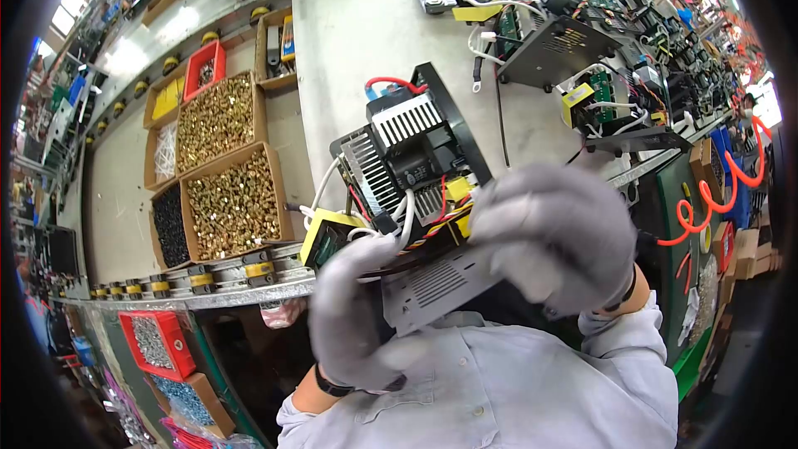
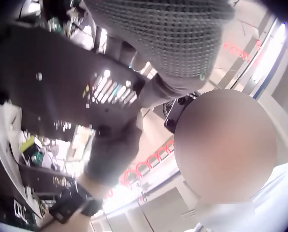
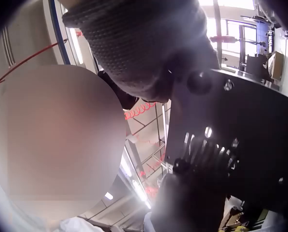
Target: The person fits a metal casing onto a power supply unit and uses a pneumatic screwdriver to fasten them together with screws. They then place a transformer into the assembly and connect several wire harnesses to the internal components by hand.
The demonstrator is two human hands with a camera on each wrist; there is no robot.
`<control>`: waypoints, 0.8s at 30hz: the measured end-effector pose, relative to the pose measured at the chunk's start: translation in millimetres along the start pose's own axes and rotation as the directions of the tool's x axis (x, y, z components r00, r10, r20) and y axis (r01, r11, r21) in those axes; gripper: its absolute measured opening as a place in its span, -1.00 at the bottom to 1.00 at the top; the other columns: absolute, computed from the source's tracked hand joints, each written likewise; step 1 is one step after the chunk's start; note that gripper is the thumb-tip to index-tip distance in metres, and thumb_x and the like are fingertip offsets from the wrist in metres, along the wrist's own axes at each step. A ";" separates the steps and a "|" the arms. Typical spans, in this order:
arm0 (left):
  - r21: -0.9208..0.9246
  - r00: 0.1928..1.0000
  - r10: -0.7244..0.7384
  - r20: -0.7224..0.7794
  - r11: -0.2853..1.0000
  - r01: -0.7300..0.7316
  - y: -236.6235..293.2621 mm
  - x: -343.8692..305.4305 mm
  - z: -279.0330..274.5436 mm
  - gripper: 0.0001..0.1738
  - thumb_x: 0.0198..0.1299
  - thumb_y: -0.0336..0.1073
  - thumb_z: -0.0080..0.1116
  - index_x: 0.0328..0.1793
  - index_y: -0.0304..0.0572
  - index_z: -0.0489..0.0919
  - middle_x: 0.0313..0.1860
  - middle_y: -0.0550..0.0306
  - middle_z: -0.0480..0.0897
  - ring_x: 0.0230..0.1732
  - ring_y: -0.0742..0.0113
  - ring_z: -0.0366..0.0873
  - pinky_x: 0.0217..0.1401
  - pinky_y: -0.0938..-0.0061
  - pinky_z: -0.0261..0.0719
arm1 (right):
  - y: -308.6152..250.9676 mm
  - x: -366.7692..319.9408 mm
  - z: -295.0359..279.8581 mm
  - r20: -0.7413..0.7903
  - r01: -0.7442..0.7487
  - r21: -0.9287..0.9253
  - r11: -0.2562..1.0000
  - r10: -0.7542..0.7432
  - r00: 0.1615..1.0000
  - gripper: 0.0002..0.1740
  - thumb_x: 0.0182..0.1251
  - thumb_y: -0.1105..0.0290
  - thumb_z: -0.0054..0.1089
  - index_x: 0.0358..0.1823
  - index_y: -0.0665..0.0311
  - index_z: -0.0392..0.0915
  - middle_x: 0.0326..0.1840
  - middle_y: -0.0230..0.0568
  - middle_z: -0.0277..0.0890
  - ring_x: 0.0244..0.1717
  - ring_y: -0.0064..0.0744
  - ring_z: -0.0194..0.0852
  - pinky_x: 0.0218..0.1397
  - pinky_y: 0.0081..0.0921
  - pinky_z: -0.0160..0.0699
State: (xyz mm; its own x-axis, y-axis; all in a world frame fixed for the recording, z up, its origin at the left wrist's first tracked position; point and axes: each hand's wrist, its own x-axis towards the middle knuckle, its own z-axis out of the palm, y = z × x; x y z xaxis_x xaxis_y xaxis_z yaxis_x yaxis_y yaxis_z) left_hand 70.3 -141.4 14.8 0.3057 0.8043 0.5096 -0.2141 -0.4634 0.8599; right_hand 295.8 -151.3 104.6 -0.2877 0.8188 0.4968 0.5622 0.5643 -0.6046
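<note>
A slotted dark metal panel [image 1: 440, 289] is held tilted in front of the chest between two hands in grey knit gloves. At its left end, my left hand [image 1: 345, 312] grips the edge with curled fingers. My right hand [image 1: 557, 233], blurred, grips the other end. Both wrist views show the panel's underside [image 2: 52, 82] with vent slots and round feet. Just beyond, overlapping it in the head view, is an electronic assembly [image 1: 407, 150] with finned heat sinks, white wires and a black plate. A yellow-edged green board [image 1: 332, 237] is near my left fingers.
Cardboard trays of brass-coloured fasteners [image 1: 229, 204] and a red bin [image 1: 204, 68] are on the left. Similar assemblies with black plates [image 1: 557, 54] stand at the back right. An orange coiled hose [image 1: 706, 199] hangs at the right. Red bins of screws [image 1: 155, 342] are below the bench edge.
</note>
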 end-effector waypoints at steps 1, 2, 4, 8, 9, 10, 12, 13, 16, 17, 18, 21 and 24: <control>0.017 0.977 0.114 -0.181 0.993 -0.113 -8.5 -10.9 -0.9 -0.22 0.13 -0.12 0.36 0.35 -0.44 0.28 0.12 -0.13 0.49 0.14 0.12 0.48 0.27 0.27 0.40 | -4.6 0.5 6.6 0.049 -0.005 -0.036 0.999 0.007 0.999 -0.82 0.14 0.43 0.36 -0.23 0.31 0.66 -0.41 -0.19 0.59 -0.43 -0.23 0.60 -0.37 -0.42 0.55; 0.133 0.965 0.101 -0.241 0.989 -0.071 -14.4 -18.8 -14.0 -0.29 0.04 -0.29 0.29 0.32 -0.44 0.33 0.09 -0.14 0.51 0.11 0.07 0.49 0.23 0.23 0.44 | -3.0 -2.4 10.5 0.086 0.029 -0.116 0.993 -0.019 0.996 -0.82 0.08 0.42 0.37 -0.27 0.29 0.66 -0.54 -0.22 0.53 -0.54 -0.20 0.55 -0.48 -0.41 0.47; 0.325 0.970 0.036 -0.241 0.945 0.046 -24.6 -35.4 -56.1 -0.36 -0.12 -0.53 0.11 0.24 -0.44 0.44 0.05 -0.10 0.53 0.06 0.07 0.50 0.19 0.22 0.47 | -0.8 -4.4 16.2 0.061 0.016 -0.084 0.996 -0.011 0.998 -0.82 0.04 0.44 0.36 -0.29 0.28 0.67 -0.57 -0.24 0.51 -0.56 -0.23 0.54 -0.50 -0.43 0.45; 0.762 0.992 -0.112 -0.062 0.637 0.120 -40.9 -45.4 -78.3 -0.15 -0.14 -0.21 0.48 0.32 -0.39 0.41 0.21 -0.15 0.48 0.20 -0.06 0.45 0.29 0.20 0.41 | -17.4 4.4 16.4 0.098 -0.102 -0.142 0.985 0.117 0.988 -0.81 0.00 0.44 0.26 -0.32 0.33 0.64 -0.60 -0.24 0.54 -0.58 -0.30 0.57 -0.52 -0.45 0.47; 0.745 0.989 -0.105 -0.105 0.650 0.148 -45.0 -45.9 -78.2 -0.10 -0.12 -0.14 0.49 0.35 -0.41 0.38 0.28 -0.21 0.45 0.26 -0.12 0.42 0.33 0.17 0.38 | -24.8 9.9 14.0 0.126 -0.189 -0.188 0.964 0.215 0.969 -0.79 0.05 0.40 0.17 -0.31 0.38 0.62 -0.61 -0.23 0.57 -0.58 -0.33 0.60 -0.50 -0.46 0.51; 0.748 0.989 -0.130 -0.068 0.650 0.137 -45.1 -39.4 -81.4 -0.10 -0.11 -0.13 0.48 0.36 -0.41 0.37 0.29 -0.23 0.44 0.25 -0.13 0.43 0.33 0.16 0.37 | -30.5 23.4 5.5 0.280 -0.184 -0.246 0.952 0.251 0.927 -0.69 -0.03 0.45 0.20 -0.21 0.44 0.62 -0.55 -0.15 0.60 -0.60 -0.30 0.60 -0.48 -0.48 0.55; 0.733 0.970 -0.230 0.084 0.673 0.096 -40.5 -22.6 -88.6 -0.06 -0.09 -0.10 0.48 0.40 -0.38 0.34 0.33 -0.30 0.40 0.25 -0.16 0.43 0.33 0.15 0.38 | -34.7 38.8 15.8 0.341 -0.148 -0.269 0.952 0.237 0.910 -0.66 -0.03 0.46 0.24 -0.17 0.43 0.61 -0.49 -0.11 0.62 -0.57 -0.28 0.62 -0.46 -0.48 0.56; 0.600 0.940 -0.308 0.148 0.783 0.162 -48.2 -21.7 -91.2 -0.02 -0.12 -0.08 0.49 0.43 -0.34 0.32 0.32 -0.28 0.42 0.24 -0.17 0.45 0.28 0.15 0.41 | -39.5 46.6 23.1 0.386 -0.115 -0.293 0.949 0.227 0.894 -0.63 -0.04 0.46 0.29 -0.13 0.42 0.61 -0.42 -0.07 0.64 -0.54 -0.26 0.64 -0.44 -0.49 0.58; 0.562 0.937 -0.277 0.211 0.819 0.116 -43.2 -2.6 -85.3 -0.01 -0.19 -0.16 0.51 0.43 -0.30 0.33 0.23 -0.23 0.51 0.15 -0.14 0.53 0.16 0.18 0.49 | -52.3 53.8 47.6 0.490 -0.077 -0.340 0.937 0.246 0.836 -0.68 0.08 0.29 0.35 -0.15 0.28 0.64 -0.30 -0.17 0.65 -0.43 -0.27 0.65 -0.42 -0.45 0.56; 0.557 0.940 -0.273 0.206 0.822 0.117 -44.9 1.6 -87.6 -0.01 -0.19 -0.16 0.51 0.43 -0.30 0.33 0.23 -0.23 0.51 0.15 -0.14 0.53 0.16 0.18 0.49 | -51.6 52.2 50.6 0.510 -0.032 -0.370 0.929 0.232 0.828 -0.70 0.11 0.24 0.33 -0.18 0.24 0.65 -0.31 -0.21 0.65 -0.45 -0.28 0.64 -0.43 -0.43 0.53; 0.619 0.945 -0.217 0.246 0.785 0.019 -45.1 6.0 -89.4 -0.03 -0.21 -0.18 0.52 0.41 -0.27 0.36 0.18 -0.22 0.53 0.07 -0.10 0.57 0.07 0.20 0.54 | -52.8 52.3 49.1 0.520 -0.024 -0.375 0.927 0.231 0.823 -0.70 0.11 0.24 0.33 -0.18 0.24 0.65 -0.31 -0.21 0.65 -0.45 -0.28 0.64 -0.43 -0.43 0.53; 0.642 0.974 0.020 0.227 0.748 -0.165 -55.2 26.5 -102.2 -0.23 -0.26 -0.39 0.52 0.23 -0.29 0.55 0.08 -0.22 0.62 0.07 -0.15 0.62 0.14 0.22 0.59 | -51.5 48.2 42.0 0.610 0.170 -0.426 0.889 0.144 0.779 -0.76 0.15 0.18 0.25 -0.29 0.18 0.66 -0.41 -0.28 0.64 -0.50 -0.33 0.62 -0.45 -0.40 0.45; 0.661 0.989 0.120 0.091 0.735 -0.150 -54.4 65.5 -102.8 -0.40 -0.09 -0.35 0.48 0.17 -0.21 0.60 -0.10 -0.16 0.67 -0.03 -0.03 0.67 -0.02 0.24 0.63 | -45.3 44.1 46.1 0.538 0.221 -0.413 0.883 0.041 0.842 -0.83 0.06 0.28 0.19 -0.41 0.20 0.67 -0.58 -0.30 0.59 -0.56 -0.32 0.59 -0.45 -0.39 0.43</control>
State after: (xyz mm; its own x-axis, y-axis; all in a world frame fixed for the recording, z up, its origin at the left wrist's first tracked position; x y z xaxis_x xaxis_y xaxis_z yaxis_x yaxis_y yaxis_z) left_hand 6.6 -25.2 -1.8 0.3605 0.7057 0.6099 0.4101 -0.7072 0.5759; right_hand 221.9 -135.9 125.3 -0.6364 0.7691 0.0586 0.7533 0.6361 -0.1671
